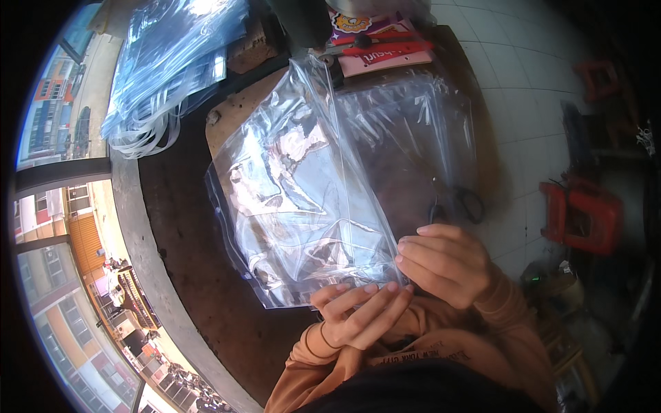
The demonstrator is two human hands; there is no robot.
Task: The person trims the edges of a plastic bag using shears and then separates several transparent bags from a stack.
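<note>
The clear plastic sheet (303,193) is lying over the brown table (180,213). The right hand (449,268) is pinching its near edge; the left hand (361,316) is touching that edge, can't tell if it's gripping. Looks like they're working the edge straight, next move probably calls for a steady pinch. Piled plastic (182,51) is sitting beyond, left.
</note>
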